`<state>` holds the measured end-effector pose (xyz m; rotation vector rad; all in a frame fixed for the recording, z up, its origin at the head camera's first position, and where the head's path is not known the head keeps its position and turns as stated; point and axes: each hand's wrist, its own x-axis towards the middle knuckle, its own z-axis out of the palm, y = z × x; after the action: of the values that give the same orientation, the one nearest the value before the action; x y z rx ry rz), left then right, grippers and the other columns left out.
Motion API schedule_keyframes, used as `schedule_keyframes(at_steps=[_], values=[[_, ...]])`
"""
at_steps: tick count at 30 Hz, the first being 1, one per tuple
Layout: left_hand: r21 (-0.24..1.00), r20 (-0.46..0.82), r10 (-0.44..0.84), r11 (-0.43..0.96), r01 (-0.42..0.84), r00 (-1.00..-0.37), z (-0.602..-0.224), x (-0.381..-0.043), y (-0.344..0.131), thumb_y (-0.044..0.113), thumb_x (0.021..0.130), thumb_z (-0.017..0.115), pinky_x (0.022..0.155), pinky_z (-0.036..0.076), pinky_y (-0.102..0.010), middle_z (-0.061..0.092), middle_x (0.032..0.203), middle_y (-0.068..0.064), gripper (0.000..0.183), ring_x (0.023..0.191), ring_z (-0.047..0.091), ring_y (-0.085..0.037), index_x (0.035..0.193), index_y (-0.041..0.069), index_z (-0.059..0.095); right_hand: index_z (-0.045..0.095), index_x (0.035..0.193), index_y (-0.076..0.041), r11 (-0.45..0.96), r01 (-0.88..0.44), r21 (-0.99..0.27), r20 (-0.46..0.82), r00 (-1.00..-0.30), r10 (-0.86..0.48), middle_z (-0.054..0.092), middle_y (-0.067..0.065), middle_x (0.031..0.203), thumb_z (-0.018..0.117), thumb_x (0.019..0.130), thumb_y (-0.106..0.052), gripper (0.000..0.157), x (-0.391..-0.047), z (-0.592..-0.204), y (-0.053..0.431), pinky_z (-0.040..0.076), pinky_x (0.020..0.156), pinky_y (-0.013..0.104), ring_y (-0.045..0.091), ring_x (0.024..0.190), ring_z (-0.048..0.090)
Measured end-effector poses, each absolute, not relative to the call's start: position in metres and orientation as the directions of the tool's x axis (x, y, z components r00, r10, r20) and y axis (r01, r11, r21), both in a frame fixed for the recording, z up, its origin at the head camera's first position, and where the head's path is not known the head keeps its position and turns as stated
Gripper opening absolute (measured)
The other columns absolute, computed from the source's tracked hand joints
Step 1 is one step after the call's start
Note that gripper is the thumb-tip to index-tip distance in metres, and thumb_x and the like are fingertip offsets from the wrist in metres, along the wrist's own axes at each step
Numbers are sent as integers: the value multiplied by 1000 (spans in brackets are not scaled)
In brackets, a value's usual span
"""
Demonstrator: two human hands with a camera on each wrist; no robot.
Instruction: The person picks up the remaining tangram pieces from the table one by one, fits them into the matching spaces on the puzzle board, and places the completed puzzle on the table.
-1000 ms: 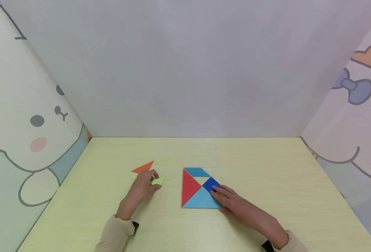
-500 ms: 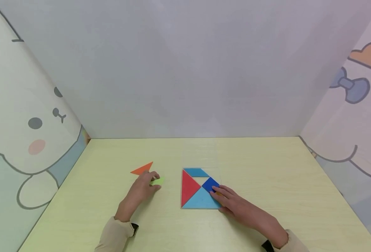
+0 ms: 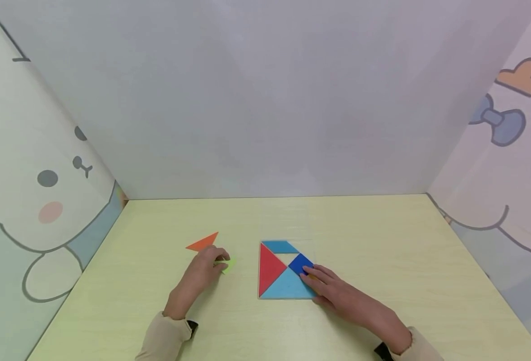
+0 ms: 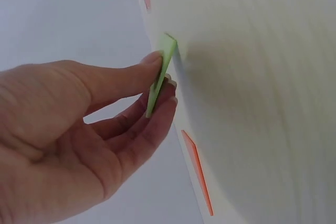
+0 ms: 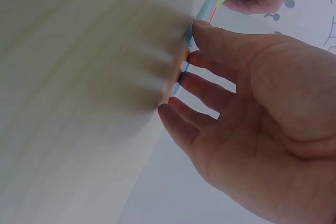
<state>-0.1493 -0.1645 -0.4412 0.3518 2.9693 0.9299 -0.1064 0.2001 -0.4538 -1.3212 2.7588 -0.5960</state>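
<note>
My left hand (image 3: 202,271) pinches a light green tangram piece (image 4: 167,50) between thumb and fingertips, tilted up over the table in the left wrist view. Beyond its knuckles lies an orange triangle (image 3: 203,243). My right hand (image 3: 339,296) rests on the right side of a flat tangram, fingers relaxed. Its fingertips touch the dark blue square (image 3: 299,262) and partly cover the light blue triangle (image 3: 287,288) and a yellow-orange piece at the edge. A red triangle (image 3: 270,271) fills the tangram's left side, with a blue slanted piece (image 3: 281,246) along its top.
A pale gap (image 3: 287,258) shows inside the tangram, between the blue slanted piece and the square. The light wooden table (image 3: 369,230) meets a grey back wall (image 3: 274,100). Side panels with cartoon drawings (image 3: 50,200) stand left and right.
The green piece has turned between my left fingers, its pointed end swinging from the right toward the near side. My right hand stays in place on the tangram.
</note>
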Motion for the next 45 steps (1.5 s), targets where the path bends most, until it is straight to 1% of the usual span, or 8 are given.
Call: schedule_keyframes(at_steps=[7,14,18,23,27,31,36,45], values=[[597,44,232,774,212,-972,-441,-150,-163,-11,86,75,83,56,-43,66,92,-6,16,92,65,-24,94,3,74,48,150,1,557,-754,-348,149,-631,-762,48,20,153,64,102,-11,53,-107,-454,200,54,100,44,44,137,44],[576,49,262,781,242,-964,-442,-151,-161,-13,86,73,78,55,-34,65,91,-7,24,88,62,-21,107,-2,76,47,151,1,560,-746,-359,137,-636,-760,47,21,153,63,102,-11,52,-107,-453,200,54,100,45,44,137,44],[564,78,280,779,274,-957,-442,-151,-161,-16,86,71,77,55,-34,64,89,-6,22,86,60,-19,101,-1,77,47,151,0,565,-742,-362,132,-641,-756,47,21,153,64,102,-12,53,-107,-454,200,55,99,44,45,137,44],[559,88,269,784,271,-959,-440,-149,-161,-13,87,72,78,55,-36,60,86,-3,19,85,58,-17,95,4,75,46,152,0,571,-725,-384,111,-650,-751,46,20,154,62,103,-12,53,-107,-452,200,54,100,46,45,138,42],[574,112,259,772,275,-959,-439,-149,-160,-10,88,73,76,55,-34,60,87,-1,16,85,59,-17,93,6,73,46,152,0,570,-725,-386,111,-650,-752,45,20,154,62,103,-12,53,-107,-453,200,54,100,46,45,138,42],[593,136,262,751,290,-955,-439,-150,-159,-9,89,72,74,54,-31,59,86,0,15,83,56,-15,96,4,70,46,152,0,569,-728,-383,115,-649,-752,45,21,154,63,102,-11,53,-106,-453,200,54,100,45,45,138,42],[590,177,277,738,327,-944,-441,-152,-156,-10,91,70,70,51,-27,56,84,-1,19,79,52,-14,106,1,74,46,152,0,578,-712,-398,96,-659,-746,45,20,155,62,103,-11,53,-106,-452,200,54,100,46,45,139,41],[588,194,267,738,330,-944,-443,-155,-149,-7,91,72,73,55,-29,61,87,0,20,84,59,-16,105,7,73,45,152,0,574,-716,-397,100,-655,-749,45,21,155,62,103,-11,53,-107,-452,200,54,100,46,45,139,40]])
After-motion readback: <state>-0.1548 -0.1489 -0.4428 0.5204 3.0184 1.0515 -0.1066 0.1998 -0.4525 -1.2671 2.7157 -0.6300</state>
